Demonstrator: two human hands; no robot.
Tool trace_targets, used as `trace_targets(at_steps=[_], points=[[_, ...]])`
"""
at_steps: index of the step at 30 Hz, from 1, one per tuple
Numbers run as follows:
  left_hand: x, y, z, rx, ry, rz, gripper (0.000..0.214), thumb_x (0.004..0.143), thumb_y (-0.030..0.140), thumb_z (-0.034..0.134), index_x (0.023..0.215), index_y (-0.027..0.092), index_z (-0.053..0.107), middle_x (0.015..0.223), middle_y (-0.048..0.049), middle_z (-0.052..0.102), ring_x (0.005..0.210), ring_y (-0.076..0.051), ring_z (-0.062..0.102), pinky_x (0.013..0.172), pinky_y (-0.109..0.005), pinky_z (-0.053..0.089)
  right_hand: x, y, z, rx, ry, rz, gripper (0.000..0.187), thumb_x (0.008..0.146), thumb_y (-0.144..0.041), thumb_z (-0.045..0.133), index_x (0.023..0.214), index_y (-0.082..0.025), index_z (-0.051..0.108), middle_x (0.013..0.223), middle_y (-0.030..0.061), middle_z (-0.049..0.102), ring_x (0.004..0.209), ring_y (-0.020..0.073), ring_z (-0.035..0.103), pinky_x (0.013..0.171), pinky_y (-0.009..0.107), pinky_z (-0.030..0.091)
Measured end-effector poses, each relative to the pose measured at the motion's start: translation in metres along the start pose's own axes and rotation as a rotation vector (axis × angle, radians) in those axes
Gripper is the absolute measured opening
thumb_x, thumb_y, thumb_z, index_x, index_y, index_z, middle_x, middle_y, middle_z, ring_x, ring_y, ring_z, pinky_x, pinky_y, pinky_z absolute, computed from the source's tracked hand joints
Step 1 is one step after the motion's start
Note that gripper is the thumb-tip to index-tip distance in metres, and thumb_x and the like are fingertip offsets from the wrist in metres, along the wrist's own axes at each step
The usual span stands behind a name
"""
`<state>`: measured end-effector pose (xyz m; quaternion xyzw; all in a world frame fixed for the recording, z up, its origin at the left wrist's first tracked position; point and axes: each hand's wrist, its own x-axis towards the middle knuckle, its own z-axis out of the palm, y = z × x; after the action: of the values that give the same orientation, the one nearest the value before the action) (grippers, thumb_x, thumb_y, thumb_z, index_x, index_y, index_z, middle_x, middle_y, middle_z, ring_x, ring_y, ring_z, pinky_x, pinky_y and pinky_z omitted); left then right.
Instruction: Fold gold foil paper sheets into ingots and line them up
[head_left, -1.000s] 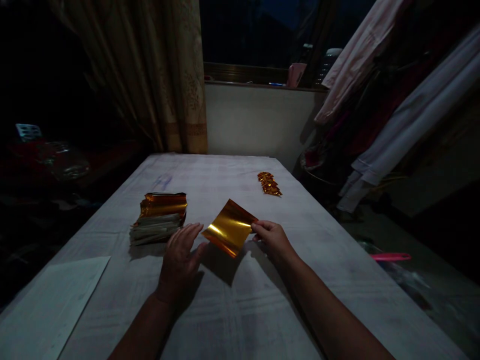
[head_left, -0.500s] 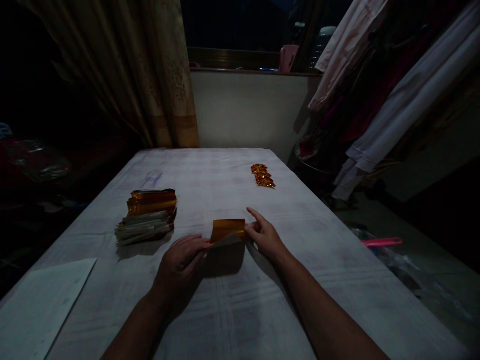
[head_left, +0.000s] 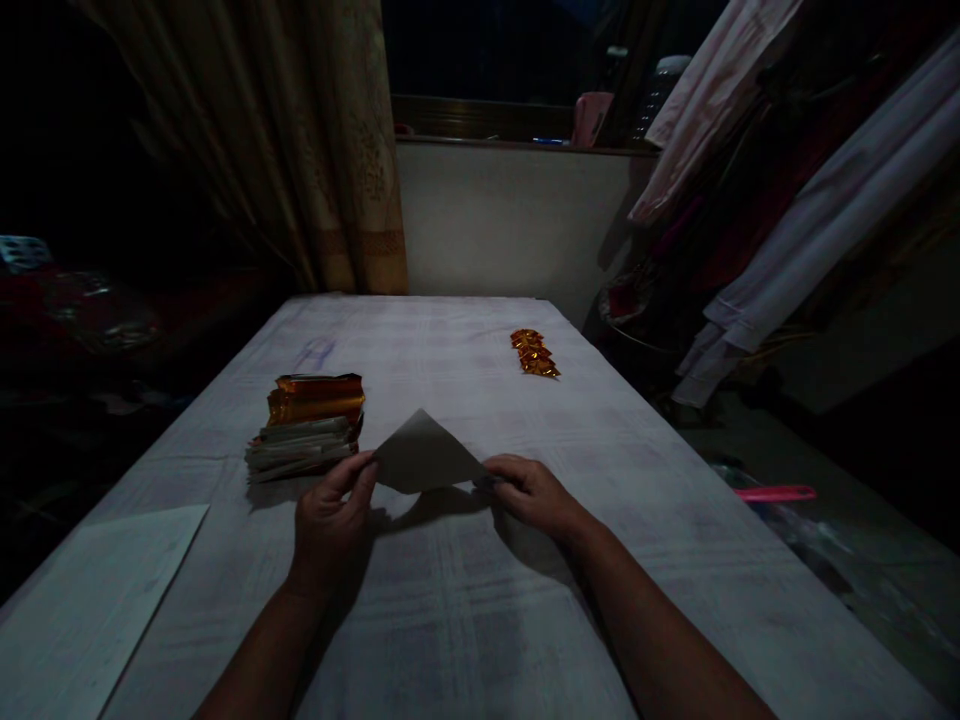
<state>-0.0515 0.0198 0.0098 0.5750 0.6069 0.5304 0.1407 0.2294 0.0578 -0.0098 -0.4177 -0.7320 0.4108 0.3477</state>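
A gray sheet of paper [head_left: 424,455] is in the middle of the frame, right between the two hands. It is longer from side to side than from top to bottom. One corner points up, away from the person, and the low edge hangs near the tablecloth [head_left: 450,630]. A dark shadow shows under it, so it looks lifted up a bit.

The left hand [head_left: 330,520] has the left corner pinched between thumb and finger. The right hand [head_left: 536,495] has the right corner, with its fingers close together on it. It is dark there, so I can't tell just how those fingertips sit. Neither hand is nearer to the paper, as both touch it. The left corner sits a little higher in the frame than the right one. The top corner is free, with no fingers on it. I can't tell if the paper has a fold in it.

A pile of gold and gray papers [head_left: 319,400] lies left of the middle, just past the left hand. A row of shiny gold folded pieces [head_left: 534,353] lies up and to the right, nearer the right hand but well apart from it. A big white sheet [head_left: 112,590] lies at the lower left.
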Motion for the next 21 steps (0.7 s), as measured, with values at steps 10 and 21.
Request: trace_targets(at_steps=[10, 21], points=[[-0.002, -0.005, 0.005, 0.283, -0.083, 0.022, 0.027, 0.087, 0.044, 0.059, 0.102, 0.027, 0.074, 0.080, 0.0001, 0.079, 0.071, -0.021, 0.075, 0.063, -0.026, 0.053, -0.003, -0.032, -0.006, 0.490, -0.145, 0.333, 0.028, 0.068, -0.045, 0.077, 0.071, -0.018, 0.071, 0.063, 0.0020, 0.069, 0.058, 0.0133, 0.061, 0.059, 0.025, 0.048], [-0.001, -0.013, 0.008, 0.413, -0.144, 0.043, 0.020, 0.090, 0.036, 0.057, 0.100, 0.029, 0.073, 0.087, 0.0004, 0.079, 0.072, -0.021, 0.073, 0.065, -0.026, 0.048, -0.006, -0.017, 0.002, 0.486, -0.142, 0.211, 0.020, 0.072, -0.023, 0.065, 0.091, -0.021, 0.058, 0.078, -0.0014, 0.070, 0.071, 0.0163, 0.071, 0.063, 0.026, 0.052]])
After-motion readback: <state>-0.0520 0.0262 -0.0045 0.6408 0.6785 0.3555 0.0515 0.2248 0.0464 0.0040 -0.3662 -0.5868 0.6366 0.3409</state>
